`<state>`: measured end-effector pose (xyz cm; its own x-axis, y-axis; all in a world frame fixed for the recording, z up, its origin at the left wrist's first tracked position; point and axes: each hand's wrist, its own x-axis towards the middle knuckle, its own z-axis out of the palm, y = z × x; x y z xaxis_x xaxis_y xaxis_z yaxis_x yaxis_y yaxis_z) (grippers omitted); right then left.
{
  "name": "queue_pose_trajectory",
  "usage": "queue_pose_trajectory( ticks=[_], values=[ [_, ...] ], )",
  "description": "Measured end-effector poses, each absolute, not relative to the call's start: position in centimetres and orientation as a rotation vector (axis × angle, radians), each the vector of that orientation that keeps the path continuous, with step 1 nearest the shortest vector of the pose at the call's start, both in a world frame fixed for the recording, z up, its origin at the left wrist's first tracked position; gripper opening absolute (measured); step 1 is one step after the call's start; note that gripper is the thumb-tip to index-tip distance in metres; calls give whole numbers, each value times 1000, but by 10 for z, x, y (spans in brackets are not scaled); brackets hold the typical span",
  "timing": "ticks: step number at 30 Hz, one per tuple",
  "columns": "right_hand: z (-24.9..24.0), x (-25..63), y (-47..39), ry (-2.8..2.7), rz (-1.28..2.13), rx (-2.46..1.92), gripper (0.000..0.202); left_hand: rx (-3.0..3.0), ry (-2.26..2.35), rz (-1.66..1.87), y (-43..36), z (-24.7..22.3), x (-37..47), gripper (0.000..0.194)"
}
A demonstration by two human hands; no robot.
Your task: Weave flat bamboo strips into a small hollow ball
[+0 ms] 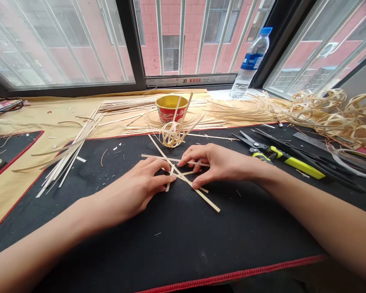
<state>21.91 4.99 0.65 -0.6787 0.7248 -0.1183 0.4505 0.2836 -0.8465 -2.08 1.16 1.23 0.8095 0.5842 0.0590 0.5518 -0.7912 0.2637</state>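
Observation:
Several thin pale strips point(212, 202) cross each other in a star-like pattern on the black mat point(183, 248). My left hand point(148, 181) is at the left side of the crossing, its fingers bent and closed on the strips there. From the right, my right hand point(212, 165) holds the strips between thumb and curled fingers, the thumb on the long diagonal strip. Just beyond the hands sits a small woven ball point(172, 135) with loose strip ends sticking up. Parts of the strips are hidden under my fingers.
A red and yellow tub point(171, 109) stands behind the woven ball. Loose strips point(76, 148) lie at the left. Green-handled pliers point(295, 162) and dark tools are at the right, below woven pieces point(338, 114). A water bottle point(251, 63) stands by the window.

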Motion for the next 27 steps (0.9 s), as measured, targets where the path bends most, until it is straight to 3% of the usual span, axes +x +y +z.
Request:
queue_pose_trajectory(
  ticks=[9,18,21,24,27],
  values=[
    [2,216,48,-2306,1273,-1042,43,2679,834,417,22,4,-26,23],
    [4,216,48,-2349,1240,-1030,40,2803,779,396,19,6,-22,28],
    [9,216,47,-2402,1176,-1072,33,2813,784,403,18,6,-21,28],
    [11,215,45,-2453,1031,-1115,13,2827,800,376,16,7,-20,29],
    [11,213,43,-2377,869,-1153,19,2836,822,354,15,8,-20,30]
  ],
)
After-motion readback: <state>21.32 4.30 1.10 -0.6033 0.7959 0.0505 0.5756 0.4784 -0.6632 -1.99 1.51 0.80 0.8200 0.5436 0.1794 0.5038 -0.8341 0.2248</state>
